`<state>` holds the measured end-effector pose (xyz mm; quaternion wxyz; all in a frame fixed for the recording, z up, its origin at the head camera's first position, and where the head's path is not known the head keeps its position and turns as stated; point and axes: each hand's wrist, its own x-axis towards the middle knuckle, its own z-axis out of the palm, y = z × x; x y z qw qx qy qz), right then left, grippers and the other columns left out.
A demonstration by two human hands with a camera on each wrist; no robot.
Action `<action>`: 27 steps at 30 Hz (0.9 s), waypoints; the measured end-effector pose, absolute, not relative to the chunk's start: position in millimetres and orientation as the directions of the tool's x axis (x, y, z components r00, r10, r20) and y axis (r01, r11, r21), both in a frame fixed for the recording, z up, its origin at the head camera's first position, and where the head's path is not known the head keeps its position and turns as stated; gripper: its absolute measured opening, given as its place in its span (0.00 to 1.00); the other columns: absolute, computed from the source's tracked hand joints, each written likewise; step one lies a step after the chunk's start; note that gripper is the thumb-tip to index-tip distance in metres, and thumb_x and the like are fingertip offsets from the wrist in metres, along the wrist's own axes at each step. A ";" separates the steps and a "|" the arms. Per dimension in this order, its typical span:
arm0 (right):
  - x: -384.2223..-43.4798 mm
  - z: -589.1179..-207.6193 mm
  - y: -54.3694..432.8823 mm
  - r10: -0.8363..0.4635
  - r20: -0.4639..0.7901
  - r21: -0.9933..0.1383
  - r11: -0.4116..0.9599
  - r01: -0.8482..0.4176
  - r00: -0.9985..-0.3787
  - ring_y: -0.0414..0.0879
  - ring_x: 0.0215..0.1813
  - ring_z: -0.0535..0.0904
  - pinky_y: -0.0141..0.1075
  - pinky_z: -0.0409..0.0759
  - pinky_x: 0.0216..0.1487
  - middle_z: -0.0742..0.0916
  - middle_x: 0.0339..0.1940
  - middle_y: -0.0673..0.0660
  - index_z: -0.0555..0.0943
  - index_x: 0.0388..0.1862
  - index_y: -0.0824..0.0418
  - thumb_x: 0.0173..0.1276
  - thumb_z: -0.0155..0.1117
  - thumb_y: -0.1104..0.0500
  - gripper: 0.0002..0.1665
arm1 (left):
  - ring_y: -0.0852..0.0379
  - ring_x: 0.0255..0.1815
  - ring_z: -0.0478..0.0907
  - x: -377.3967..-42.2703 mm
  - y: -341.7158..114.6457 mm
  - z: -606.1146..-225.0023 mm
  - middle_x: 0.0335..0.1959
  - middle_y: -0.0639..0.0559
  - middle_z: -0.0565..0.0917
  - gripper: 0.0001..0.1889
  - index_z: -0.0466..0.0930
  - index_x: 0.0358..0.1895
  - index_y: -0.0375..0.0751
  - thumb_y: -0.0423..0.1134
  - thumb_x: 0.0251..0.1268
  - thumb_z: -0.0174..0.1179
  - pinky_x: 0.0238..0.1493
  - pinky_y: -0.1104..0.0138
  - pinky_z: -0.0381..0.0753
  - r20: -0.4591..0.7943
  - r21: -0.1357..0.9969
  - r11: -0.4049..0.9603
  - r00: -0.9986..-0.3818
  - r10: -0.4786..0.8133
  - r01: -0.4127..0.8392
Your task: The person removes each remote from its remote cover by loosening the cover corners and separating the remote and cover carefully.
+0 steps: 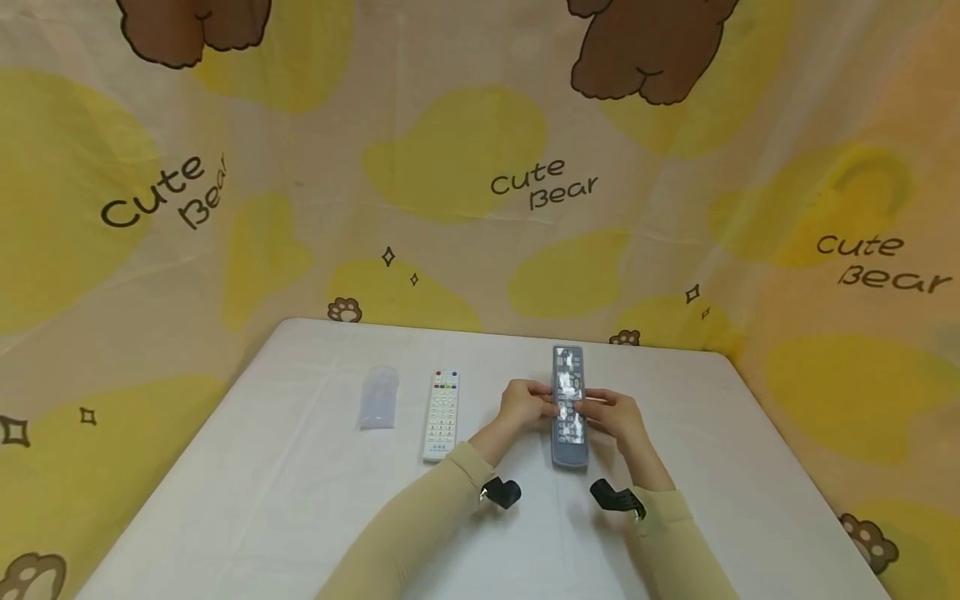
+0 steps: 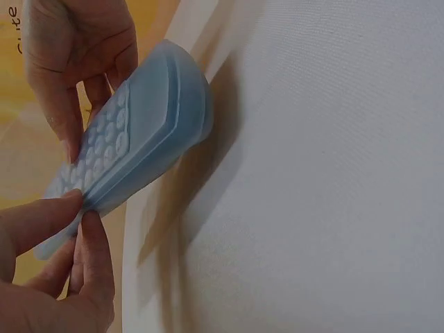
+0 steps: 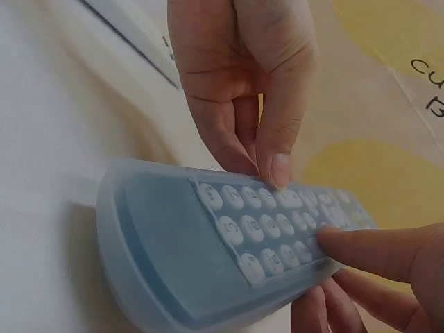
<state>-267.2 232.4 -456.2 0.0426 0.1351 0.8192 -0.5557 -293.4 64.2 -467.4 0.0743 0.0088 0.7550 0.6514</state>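
Blue translucent sleeving [image 2: 194, 104] wrapped the remote control [image 1: 568, 425] I pinched over the white table [image 1: 300, 517], my left hand [image 1: 522, 405], half closed, on 1 long edge and my right hand [image 1: 617, 413], likewise, on the other; 1 white remote [image 1: 441, 417] and 1 pale sleeve [image 1: 378, 400] lay to the left.

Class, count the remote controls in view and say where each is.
2. The white remote lies on the table, right of the translucent sleeve; the bluish-covered remote is held by the left hand and right hand.
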 end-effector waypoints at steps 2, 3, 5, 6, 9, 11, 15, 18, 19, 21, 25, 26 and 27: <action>-267.2 -453.9 231.9 0.180 -0.216 -0.908 0.325 0.265 -0.960 0.52 0.50 0.82 0.42 0.82 0.52 0.79 0.58 0.70 0.73 0.61 0.67 0.61 0.68 0.57 0.31 | 0.61 0.29 0.82 -294.2 63.1 -465.2 0.32 0.44 0.87 0.18 0.84 0.40 0.33 0.23 0.40 0.72 0.33 0.70 0.83 -0.087 0.986 0.153 -0.990 0.109 -0.070; -267.4 -453.0 231.9 0.182 -0.213 -0.912 0.316 0.262 -0.960 0.50 0.49 0.83 0.41 0.82 0.51 0.79 0.57 0.70 0.73 0.62 0.66 0.61 0.68 0.57 0.32 | 0.61 0.28 0.81 -294.7 62.6 -464.2 0.32 0.45 0.87 0.18 0.84 0.40 0.33 0.23 0.40 0.72 0.33 0.70 0.84 -0.080 0.987 0.145 -0.991 0.110 -0.063; -267.2 -451.0 231.7 0.186 -0.208 -0.922 0.291 0.256 -0.960 0.48 0.47 0.83 0.41 0.82 0.51 0.80 0.57 0.70 0.72 0.63 0.66 0.61 0.69 0.57 0.33 | 0.61 0.29 0.81 -295.1 61.4 -461.2 0.33 0.45 0.86 0.18 0.84 0.41 0.35 0.23 0.41 0.71 0.33 0.70 0.84 -0.068 0.990 0.130 -0.991 0.115 -0.053; -266.8 -449.6 231.4 0.189 -0.208 -0.927 0.276 0.255 -0.960 0.47 0.46 0.83 0.41 0.82 0.51 0.80 0.56 0.70 0.72 0.63 0.65 0.60 0.69 0.58 0.33 | 0.61 0.29 0.81 -295.2 61.0 -459.6 0.34 0.45 0.86 0.19 0.84 0.42 0.36 0.23 0.41 0.71 0.34 0.70 0.84 -0.063 0.991 0.124 -0.991 0.116 -0.048; -265.8 -445.5 230.9 0.186 -0.202 -0.938 0.244 0.244 -0.962 0.46 0.45 0.84 0.41 0.81 0.51 0.80 0.57 0.70 0.71 0.64 0.64 0.61 0.68 0.58 0.33 | 0.61 0.30 0.82 -295.9 60.1 -455.9 0.34 0.46 0.87 0.20 0.85 0.43 0.38 0.24 0.41 0.72 0.33 0.70 0.84 -0.038 0.991 0.128 -0.993 0.108 -0.024; -265.5 -443.7 230.7 0.180 -0.204 -0.944 0.225 0.242 -0.962 0.45 0.45 0.84 0.41 0.81 0.52 0.79 0.58 0.70 0.71 0.65 0.64 0.62 0.68 0.58 0.33 | 0.60 0.30 0.83 -296.2 59.2 -453.3 0.34 0.46 0.87 0.20 0.85 0.43 0.39 0.25 0.41 0.72 0.34 0.70 0.84 -0.029 0.991 0.136 -0.994 0.104 -0.015; -266.1 -442.8 232.2 0.166 -0.207 -0.955 0.181 0.236 -0.964 0.42 0.45 0.83 0.40 0.81 0.52 0.78 0.60 0.69 0.70 0.65 0.63 0.62 0.68 0.59 0.33 | 0.59 0.31 0.84 -297.6 58.4 -451.7 0.33 0.47 0.87 0.20 0.86 0.43 0.39 0.26 0.41 0.73 0.34 0.70 0.83 0.006 0.988 0.153 -0.994 0.107 0.022; -265.6 -442.9 232.9 0.158 -0.204 -0.964 0.143 0.226 -0.966 0.42 0.46 0.82 0.39 0.81 0.53 0.76 0.62 0.69 0.70 0.66 0.63 0.63 0.66 0.60 0.32 | 0.60 0.30 0.83 -297.8 58.6 -451.3 0.31 0.47 0.87 0.18 0.86 0.42 0.39 0.27 0.42 0.73 0.33 0.71 0.83 0.030 0.988 0.145 -0.995 0.095 0.044; -265.3 -443.0 233.2 0.151 -0.202 -0.967 0.127 0.222 -0.968 0.42 0.46 0.82 0.38 0.81 0.53 0.76 0.63 0.69 0.69 0.66 0.63 0.63 0.66 0.60 0.32 | 0.60 0.29 0.82 -297.5 58.7 -451.1 0.30 0.48 0.86 0.17 0.86 0.42 0.39 0.28 0.43 0.73 0.32 0.71 0.83 0.034 0.989 0.139 -0.996 0.088 0.046; -264.7 -442.9 233.1 0.148 -0.206 -0.969 0.107 0.222 -0.967 0.42 0.47 0.82 0.37 0.81 0.52 0.75 0.64 0.69 0.69 0.66 0.62 0.64 0.65 0.60 0.31 | 0.61 0.27 0.80 -296.6 59.1 -450.3 0.28 0.48 0.85 0.16 0.87 0.42 0.40 0.28 0.45 0.72 0.31 0.71 0.83 0.036 0.992 0.120 -0.997 0.072 0.045; -263.4 -442.2 233.2 0.150 -0.208 -0.970 0.099 0.224 -0.967 0.42 0.47 0.83 0.35 0.82 0.49 0.74 0.65 0.67 0.69 0.67 0.61 0.65 0.64 0.60 0.31 | 0.63 0.24 0.76 -294.8 60.4 -449.7 0.25 0.50 0.82 0.14 0.87 0.41 0.41 0.30 0.48 0.70 0.31 0.71 0.84 0.045 0.995 0.085 -0.997 0.056 0.049; -263.1 -441.8 233.2 0.156 -0.208 -0.968 0.107 0.226 -0.965 0.42 0.46 0.83 0.34 0.83 0.47 0.75 0.64 0.67 0.70 0.67 0.60 0.65 0.63 0.60 0.30 | 0.63 0.23 0.77 -294.5 60.7 -449.6 0.25 0.50 0.82 0.13 0.87 0.41 0.41 0.30 0.49 0.70 0.31 0.70 0.84 0.047 0.996 0.076 -0.997 0.057 0.051; -262.6 -441.3 233.4 0.157 -0.208 -0.967 0.114 0.227 -0.966 0.42 0.45 0.84 0.34 0.83 0.46 0.76 0.64 0.67 0.70 0.67 0.60 0.66 0.63 0.60 0.30 | 0.63 0.23 0.77 -294.2 61.0 -449.4 0.24 0.50 0.82 0.13 0.87 0.41 0.41 0.31 0.49 0.70 0.31 0.69 0.84 0.047 0.996 0.069 -0.997 0.056 0.050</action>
